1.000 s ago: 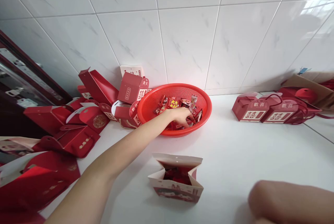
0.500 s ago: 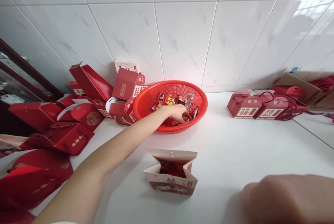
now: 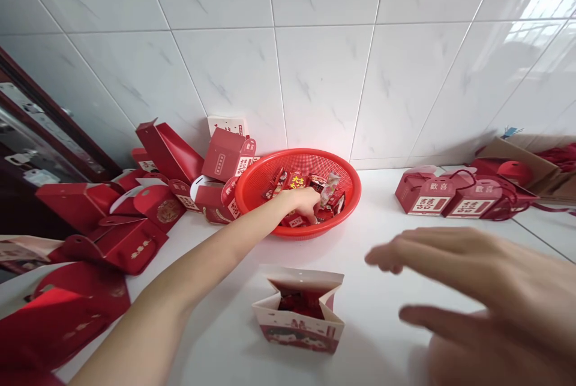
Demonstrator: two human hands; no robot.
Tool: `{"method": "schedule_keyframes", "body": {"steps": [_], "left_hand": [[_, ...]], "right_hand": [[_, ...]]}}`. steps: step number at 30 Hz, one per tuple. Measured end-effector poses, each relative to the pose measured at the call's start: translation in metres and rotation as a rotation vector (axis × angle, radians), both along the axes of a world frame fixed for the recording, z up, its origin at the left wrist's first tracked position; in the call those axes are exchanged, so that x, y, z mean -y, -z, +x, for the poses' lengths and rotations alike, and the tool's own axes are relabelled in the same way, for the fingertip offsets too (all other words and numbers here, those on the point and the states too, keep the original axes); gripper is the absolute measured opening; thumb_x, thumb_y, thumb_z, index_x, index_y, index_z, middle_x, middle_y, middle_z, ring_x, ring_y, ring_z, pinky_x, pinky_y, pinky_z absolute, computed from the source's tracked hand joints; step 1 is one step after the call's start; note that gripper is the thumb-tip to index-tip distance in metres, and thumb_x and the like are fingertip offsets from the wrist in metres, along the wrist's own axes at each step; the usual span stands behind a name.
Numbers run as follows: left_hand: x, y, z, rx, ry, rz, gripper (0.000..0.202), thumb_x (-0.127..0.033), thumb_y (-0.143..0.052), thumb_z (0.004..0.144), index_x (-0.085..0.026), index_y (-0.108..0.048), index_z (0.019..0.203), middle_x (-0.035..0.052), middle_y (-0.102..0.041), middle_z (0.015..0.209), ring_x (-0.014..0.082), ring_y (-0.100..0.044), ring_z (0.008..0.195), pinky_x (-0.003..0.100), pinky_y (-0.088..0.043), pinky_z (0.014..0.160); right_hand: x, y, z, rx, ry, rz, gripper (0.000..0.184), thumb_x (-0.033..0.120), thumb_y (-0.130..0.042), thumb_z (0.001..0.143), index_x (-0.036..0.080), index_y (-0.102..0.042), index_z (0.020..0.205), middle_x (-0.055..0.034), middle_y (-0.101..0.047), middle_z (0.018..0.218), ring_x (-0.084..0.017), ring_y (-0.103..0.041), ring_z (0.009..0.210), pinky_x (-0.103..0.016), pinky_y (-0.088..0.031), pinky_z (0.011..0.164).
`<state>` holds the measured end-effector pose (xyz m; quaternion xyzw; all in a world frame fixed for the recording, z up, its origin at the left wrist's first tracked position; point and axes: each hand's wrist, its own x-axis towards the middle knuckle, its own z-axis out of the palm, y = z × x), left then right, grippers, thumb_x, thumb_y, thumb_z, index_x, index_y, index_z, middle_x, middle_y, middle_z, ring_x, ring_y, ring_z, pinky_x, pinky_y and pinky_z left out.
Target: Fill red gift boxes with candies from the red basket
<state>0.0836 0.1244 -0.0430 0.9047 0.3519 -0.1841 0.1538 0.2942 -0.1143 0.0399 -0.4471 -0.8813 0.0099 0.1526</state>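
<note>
left hand [image 3: 306, 203] is curled among wrapped sweets [image 3: 315, 191] in red basket [image 3: 256, 185] | open gift box [image 3: 300, 308] lies nearer, below | right hand [image 3: 472, 290] is spread, empty, beside box

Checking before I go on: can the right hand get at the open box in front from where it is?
Probably yes. The right hand hangs open above the counter just right of the open box, with nothing between them. The left hand is farther back in the red basket, out of the way.
</note>
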Motion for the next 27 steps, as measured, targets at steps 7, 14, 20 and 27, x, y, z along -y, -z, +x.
{"method": "schedule_keyframes", "body": {"steps": [7, 14, 20, 27], "left_hand": [[-0.012, -0.012, -0.025, 0.147, -0.133, 0.056, 0.018, -0.026, -0.069, 0.073, -0.019, -0.063, 0.057, 0.0031, -0.063, 0.06, 0.0174, -0.055, 0.06, 0.029, -0.039, 0.06], [-0.021, -0.008, -0.047, 0.5, -0.253, -0.076, 0.031, -0.032, -0.065, 0.076, -0.021, -0.044, 0.056, -0.0042, -0.045, 0.055, 0.012, -0.042, 0.054, 0.027, -0.031, 0.054], [-0.022, -0.003, -0.046, 0.857, -0.272, -0.255, 0.031, -0.046, -0.065, 0.076, -0.02, -0.051, 0.07, -0.002, -0.058, 0.07, 0.0134, -0.056, 0.066, 0.027, -0.042, 0.063], [-0.026, 0.001, -0.05, 1.005, -0.285, -0.424, 0.051, -0.052, -0.082, 0.068, -0.018, -0.057, 0.096, 0.0017, -0.071, 0.078, 0.0181, -0.069, 0.074, 0.032, -0.051, 0.071]], "right_hand": [[-0.077, 0.001, -0.006, 0.013, 0.172, -0.297, 0.048, 0.04, -0.058, 0.094, 0.028, -0.057, 0.141, -0.0079, -0.072, 0.126, -0.027, -0.069, 0.112, -0.04, -0.059, 0.087], [-0.119, 0.012, -0.028, -0.021, 0.173, -0.41, 0.041, 0.028, -0.054, 0.094, 0.024, -0.062, 0.135, -0.0097, -0.068, 0.13, -0.026, -0.067, 0.114, -0.036, -0.055, 0.085], [-0.159, 0.045, -0.049, -0.279, 0.24, -0.362, 0.034, 0.027, -0.058, 0.097, 0.018, -0.06, 0.129, -0.0133, -0.071, 0.125, -0.024, -0.069, 0.108, -0.03, -0.053, 0.077], [-0.191, 0.085, -0.062, -0.74, 0.209, -0.384, 0.01, 0.028, -0.066, 0.09, 0.019, -0.065, 0.086, -0.0039, -0.074, 0.079, -0.024, -0.073, 0.076, -0.031, -0.054, 0.066]]}}
